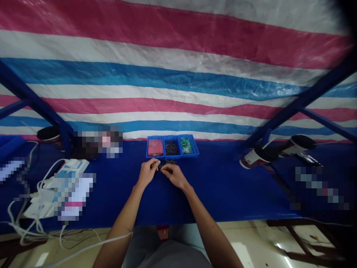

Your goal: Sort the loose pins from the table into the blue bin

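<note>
- Striped sheeting (178, 78) in red, blue and white rises behind our bins (171, 158), with blue bars sloping down on both sides of them.
- Under the bins we see a dark blue table (217, 186), and below its near edge, a pale floor (234, 230).
- We count 3 blue bins in 1 row, side by side: the left holds a flat red thing (155, 147), the middle holds many dark pins (171, 147), and the right holds green pieces (186, 145).
- Loose pins (170, 162) lie on the table just in front of the middle bin.
- Our left hand (147, 173) is in front of the left bin, its thumb and finger bent towards each other by a few small dark bits (160, 167).
- Our right hand (175, 175) is in front of the middle bin, fingers curled in towards the same bits.
- Our 2 hands are close together; we cannot tell whether either is clamped on a bit, as they are too small.
- Well left of the bins we see a white power strip (74, 165), white cables (40, 186) and a dark tub (49, 134).
- Well right of the bins, 2 dark-topped tubs (258, 156) stand near each other.
</note>
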`<action>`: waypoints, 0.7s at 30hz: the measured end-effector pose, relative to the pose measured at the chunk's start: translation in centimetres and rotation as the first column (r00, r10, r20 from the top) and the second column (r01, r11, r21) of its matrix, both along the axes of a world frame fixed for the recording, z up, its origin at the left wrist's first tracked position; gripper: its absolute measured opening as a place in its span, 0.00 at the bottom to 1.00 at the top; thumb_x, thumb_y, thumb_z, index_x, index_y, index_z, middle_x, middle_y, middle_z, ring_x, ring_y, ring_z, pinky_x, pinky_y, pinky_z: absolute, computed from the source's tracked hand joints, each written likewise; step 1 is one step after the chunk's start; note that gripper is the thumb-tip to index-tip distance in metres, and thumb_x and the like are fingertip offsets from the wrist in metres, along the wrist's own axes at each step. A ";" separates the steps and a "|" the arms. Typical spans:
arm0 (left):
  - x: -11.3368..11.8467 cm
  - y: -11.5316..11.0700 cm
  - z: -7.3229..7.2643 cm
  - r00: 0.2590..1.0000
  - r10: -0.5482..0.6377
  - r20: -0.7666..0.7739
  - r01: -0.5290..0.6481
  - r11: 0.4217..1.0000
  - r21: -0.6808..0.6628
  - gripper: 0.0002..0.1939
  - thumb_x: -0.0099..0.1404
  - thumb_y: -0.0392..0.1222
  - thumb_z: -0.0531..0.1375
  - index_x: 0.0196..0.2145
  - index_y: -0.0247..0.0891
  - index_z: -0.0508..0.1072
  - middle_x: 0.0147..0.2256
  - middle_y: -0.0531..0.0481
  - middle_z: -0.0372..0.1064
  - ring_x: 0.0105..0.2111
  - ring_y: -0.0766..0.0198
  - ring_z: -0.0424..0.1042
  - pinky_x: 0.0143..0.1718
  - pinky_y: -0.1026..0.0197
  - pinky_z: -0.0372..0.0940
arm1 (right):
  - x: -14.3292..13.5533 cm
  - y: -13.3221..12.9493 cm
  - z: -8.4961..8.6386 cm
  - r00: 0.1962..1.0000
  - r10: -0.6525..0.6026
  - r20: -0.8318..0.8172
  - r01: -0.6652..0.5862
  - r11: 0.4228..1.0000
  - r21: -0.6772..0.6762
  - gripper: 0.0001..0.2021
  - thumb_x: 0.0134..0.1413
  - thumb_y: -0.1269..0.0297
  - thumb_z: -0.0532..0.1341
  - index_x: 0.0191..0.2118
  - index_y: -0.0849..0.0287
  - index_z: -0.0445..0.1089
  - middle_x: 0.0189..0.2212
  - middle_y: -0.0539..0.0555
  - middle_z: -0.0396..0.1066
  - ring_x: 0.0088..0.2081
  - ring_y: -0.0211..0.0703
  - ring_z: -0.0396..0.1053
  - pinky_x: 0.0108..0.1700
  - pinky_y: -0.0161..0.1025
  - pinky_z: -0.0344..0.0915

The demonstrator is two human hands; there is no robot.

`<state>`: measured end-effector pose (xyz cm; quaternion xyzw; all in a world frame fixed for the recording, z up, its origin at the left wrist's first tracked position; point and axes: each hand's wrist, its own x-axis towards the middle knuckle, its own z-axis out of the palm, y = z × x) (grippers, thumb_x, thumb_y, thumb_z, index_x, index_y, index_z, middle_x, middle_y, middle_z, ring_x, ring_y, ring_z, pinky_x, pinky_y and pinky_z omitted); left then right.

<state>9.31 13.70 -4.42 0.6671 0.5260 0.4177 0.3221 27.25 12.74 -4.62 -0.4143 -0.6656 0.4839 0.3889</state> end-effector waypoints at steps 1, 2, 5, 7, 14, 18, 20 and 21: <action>0.0 0.0 0.0 1.000 0.001 -0.003 -0.001 1.000 -0.001 0.17 0.69 0.52 0.55 0.33 0.37 0.74 0.21 0.55 0.68 0.21 0.67 0.65 0.28 0.67 0.58 | 0.0 0.2 0.1 1.000 -0.001 0.000 0.001 1.000 0.005 0.09 0.58 0.61 0.62 0.38 0.59 0.76 0.25 0.49 0.69 0.26 0.36 0.63 0.28 0.32 0.59; 0.0 0.0 0.0 1.000 0.003 -0.004 -0.003 1.000 0.000 0.16 0.69 0.51 0.55 0.33 0.37 0.75 0.21 0.55 0.68 0.21 0.68 0.65 0.28 0.67 0.58 | -0.1 0.3 0.1 1.000 0.001 -0.002 -0.001 1.000 0.007 0.09 0.58 0.60 0.62 0.37 0.59 0.76 0.25 0.49 0.69 0.26 0.36 0.63 0.28 0.32 0.59; 0.0 0.0 0.2 1.000 0.005 -0.003 -0.005 1.000 0.004 0.16 0.69 0.50 0.55 0.34 0.37 0.75 0.21 0.55 0.68 0.21 0.68 0.65 0.29 0.67 0.59 | 0.0 0.5 0.0 0.998 -0.003 -0.068 0.002 1.000 -0.014 0.10 0.58 0.58 0.62 0.37 0.60 0.76 0.25 0.49 0.68 0.25 0.35 0.61 0.28 0.32 0.58; 0.0 0.0 0.3 1.000 -0.003 -0.003 0.003 1.000 0.005 0.16 0.70 0.50 0.55 0.33 0.37 0.74 0.21 0.55 0.68 0.22 0.68 0.65 0.29 0.67 0.58 | 0.3 0.4 -0.3 0.984 -0.041 -0.176 0.034 0.998 -0.047 0.11 0.57 0.57 0.63 0.38 0.60 0.75 0.26 0.49 0.68 0.24 0.35 0.61 0.28 0.32 0.57; 0.1 -0.2 0.4 0.999 -0.032 0.005 0.032 0.999 -0.011 0.20 0.70 0.53 0.54 0.26 0.37 0.70 0.20 0.55 0.67 0.20 0.68 0.63 0.28 0.67 0.57 | 1.4 -0.4 -1.5 0.850 -0.250 -0.464 0.180 0.965 -0.191 0.16 0.56 0.54 0.64 0.44 0.60 0.74 0.24 0.47 0.63 0.24 0.35 0.59 0.29 0.34 0.57; 0.1 -0.3 0.6 0.999 -0.045 0.022 0.045 0.999 0.004 0.14 0.69 0.51 0.56 0.37 0.37 0.73 0.22 0.55 0.69 0.21 0.68 0.64 0.27 0.67 0.57 | 1.4 -0.5 -1.5 0.848 -0.267 -0.458 0.186 0.959 -0.215 0.14 0.56 0.52 0.65 0.38 0.60 0.74 0.24 0.49 0.66 0.26 0.38 0.63 0.32 0.36 0.61; 0.1 -0.3 0.5 0.998 -0.051 0.038 0.051 0.999 0.009 0.13 0.69 0.49 0.57 0.40 0.37 0.73 0.22 0.55 0.70 0.20 0.69 0.64 0.27 0.67 0.57 | 1.3 -0.5 -1.2 0.827 -0.264 -0.497 0.171 0.959 -0.224 0.14 0.56 0.52 0.65 0.37 0.59 0.71 0.26 0.49 0.67 0.27 0.38 0.65 0.34 0.37 0.63; 0.1 -0.3 0.5 0.998 -0.054 0.044 0.054 0.999 0.007 0.13 0.68 0.49 0.58 0.40 0.37 0.73 0.22 0.55 0.70 0.20 0.69 0.64 0.27 0.67 0.58 | 1.3 -0.5 -1.1 0.815 -0.261 -0.517 0.162 0.960 -0.229 0.14 0.56 0.51 0.65 0.37 0.58 0.69 0.26 0.49 0.67 0.27 0.39 0.66 0.35 0.38 0.64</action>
